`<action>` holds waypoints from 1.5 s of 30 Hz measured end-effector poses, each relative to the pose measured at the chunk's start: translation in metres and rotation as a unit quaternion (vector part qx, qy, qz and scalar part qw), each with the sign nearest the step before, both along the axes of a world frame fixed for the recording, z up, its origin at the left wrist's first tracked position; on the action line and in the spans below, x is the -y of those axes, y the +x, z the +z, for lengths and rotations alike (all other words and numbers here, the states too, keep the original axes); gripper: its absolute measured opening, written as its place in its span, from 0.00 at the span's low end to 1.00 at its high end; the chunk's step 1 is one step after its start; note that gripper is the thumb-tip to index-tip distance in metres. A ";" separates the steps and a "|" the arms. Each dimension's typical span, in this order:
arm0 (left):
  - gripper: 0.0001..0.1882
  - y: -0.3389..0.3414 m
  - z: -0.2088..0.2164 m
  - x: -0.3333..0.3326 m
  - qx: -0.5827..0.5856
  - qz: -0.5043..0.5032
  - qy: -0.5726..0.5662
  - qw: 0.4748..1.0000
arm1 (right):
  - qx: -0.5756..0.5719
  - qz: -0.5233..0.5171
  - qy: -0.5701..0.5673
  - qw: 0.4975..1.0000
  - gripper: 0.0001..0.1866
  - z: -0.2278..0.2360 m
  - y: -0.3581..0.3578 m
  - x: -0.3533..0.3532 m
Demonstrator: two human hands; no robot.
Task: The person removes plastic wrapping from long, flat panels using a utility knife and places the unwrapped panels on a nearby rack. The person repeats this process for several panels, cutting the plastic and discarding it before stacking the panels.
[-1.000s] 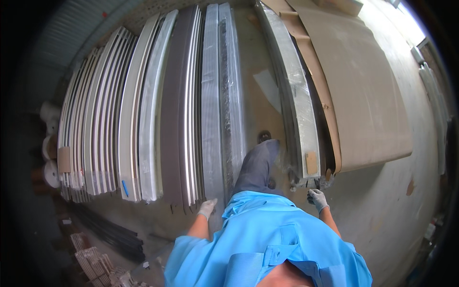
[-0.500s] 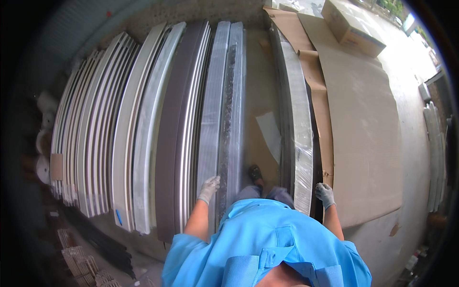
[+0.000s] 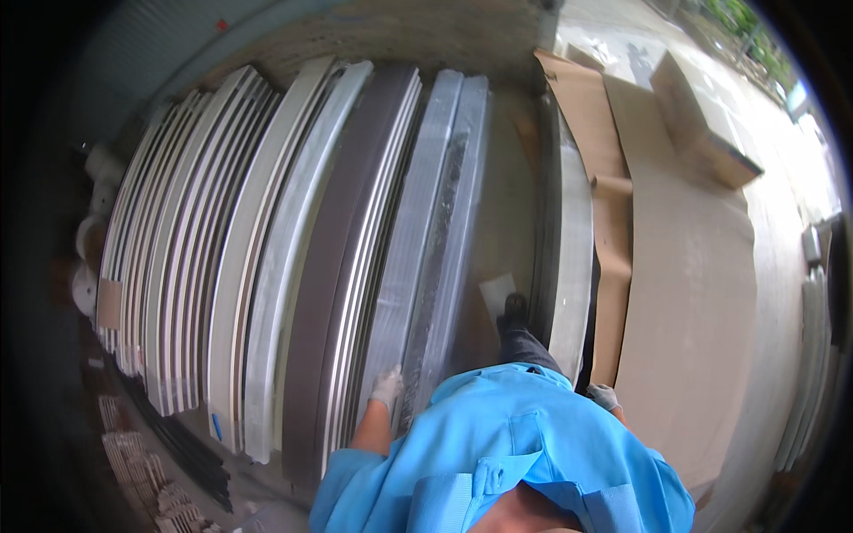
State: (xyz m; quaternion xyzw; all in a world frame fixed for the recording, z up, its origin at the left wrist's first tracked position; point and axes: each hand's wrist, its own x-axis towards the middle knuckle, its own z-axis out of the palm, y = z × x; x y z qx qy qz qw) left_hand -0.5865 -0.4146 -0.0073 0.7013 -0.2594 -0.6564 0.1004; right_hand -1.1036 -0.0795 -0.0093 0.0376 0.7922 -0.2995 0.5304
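Note:
My left hand [image 3: 387, 388], in a pale glove, is at the near part of a grey, plastic-wrapped bundle of long panels [image 3: 418, 213]. Its fingers are smeared, and I cannot tell whether it touches the wrap. My right hand [image 3: 604, 396], also gloved, is low by my right side with the fingers curled. It is at the near end of a brown paper strip [image 3: 611, 258] and a dark gap; whatever it may hold is hidden. Between that strip and my legs lies a long silver-grey wrapped bundle [image 3: 573, 222].
Further left stand a dark brown panel stack [image 3: 342, 213] and several pale slats [image 3: 191, 240]. A large cardboard sheet [image 3: 689, 293] lies to the right, with a cardboard box [image 3: 706, 124] on its far end. My foot [image 3: 514, 306] is in the narrow aisle beside a white sheet [image 3: 496, 295].
My view has shifted, and my body appears further forward along the aisle. Both hands are lower and closer to my body; a leg shows stepping ahead.

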 end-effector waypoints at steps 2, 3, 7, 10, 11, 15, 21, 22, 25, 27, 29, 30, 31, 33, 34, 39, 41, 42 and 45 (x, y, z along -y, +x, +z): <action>0.16 -0.033 -0.004 0.019 -0.021 0.014 0.022 0.999 | -0.004 -0.123 -0.004 0.992 0.13 -0.009 -0.062 0.058; 0.16 -0.050 -0.004 0.029 -0.004 0.020 0.054 0.998 | -0.012 -0.113 -0.056 0.992 0.13 -0.010 -0.096 0.089; 0.21 -0.120 0.001 0.073 0.003 0.037 -0.052 0.998 | -0.089 0.042 -0.088 0.991 0.12 -0.002 -0.217 0.256; 0.23 -0.155 0.001 0.105 -0.013 0.089 -0.050 0.995 | -0.136 0.082 -0.113 0.981 0.16 0.012 -0.265 0.407; 0.21 -0.162 -0.001 0.111 -0.026 0.115 -0.045 0.992 | -0.133 0.097 -0.151 0.975 0.18 0.017 -0.272 0.453; 0.18 -0.191 -0.012 0.153 0.012 0.135 0.038 0.990 | -0.138 0.198 -0.203 0.949 0.24 0.026 -0.261 0.600; 0.18 -0.236 -0.015 0.241 -0.030 0.212 -0.029 0.976 | -0.145 0.318 -0.165 0.922 0.25 0.025 -0.236 0.734; 0.19 -0.238 -0.016 0.253 -0.038 0.228 -0.048 0.972 | -0.121 0.314 -0.148 0.930 0.26 0.023 -0.234 0.751; 0.17 -0.236 -0.017 0.280 -0.062 0.256 -0.104 0.959 | -0.042 0.269 -0.131 0.953 0.27 0.014 -0.230 0.812; 0.19 -0.235 -0.016 0.283 -0.106 0.307 -0.125 0.937 | -0.021 0.260 -0.156 0.953 0.28 0.000 -0.230 0.863; 0.21 -0.246 -0.010 0.277 -0.067 0.357 -0.105 0.926 | -0.039 0.291 -0.183 0.938 0.30 -0.020 -0.228 0.929; 0.21 -0.256 -0.004 0.271 -0.009 0.388 -0.063 0.919 | 0.014 0.253 -0.183 0.950 0.31 -0.031 -0.229 0.961; 0.20 -0.273 0.001 0.264 0.023 0.417 -0.035 0.908 | 0.062 0.224 -0.155 0.960 0.32 -0.044 -0.229 0.997; 0.20 -0.318 0.017 0.255 0.059 0.461 0.016 0.885 | 0.113 0.207 -0.122 0.964 0.34 -0.067 -0.215 1.073; 0.20 -0.344 0.023 0.252 0.069 0.477 0.049 0.875 | 0.117 0.223 -0.116 0.961 0.34 -0.079 -0.211 1.105; 0.19 -0.459 0.029 0.275 0.093 0.492 0.190 0.845 | 0.151 0.242 -0.159 0.945 0.48 -0.142 -0.171 1.246; 0.19 -0.486 0.030 0.287 0.102 0.487 0.220 0.839 | 0.096 0.240 -0.169 0.951 0.55 -0.170 -0.150 1.283; 0.19 -0.496 0.031 0.291 0.106 0.487 0.230 0.836 | 0.115 0.245 -0.143 0.952 0.56 -0.184 -0.145 1.296; 0.18 -0.514 0.032 0.301 0.118 0.488 0.257 0.826 | 0.137 0.245 -0.094 0.955 0.58 -0.221 -0.129 1.337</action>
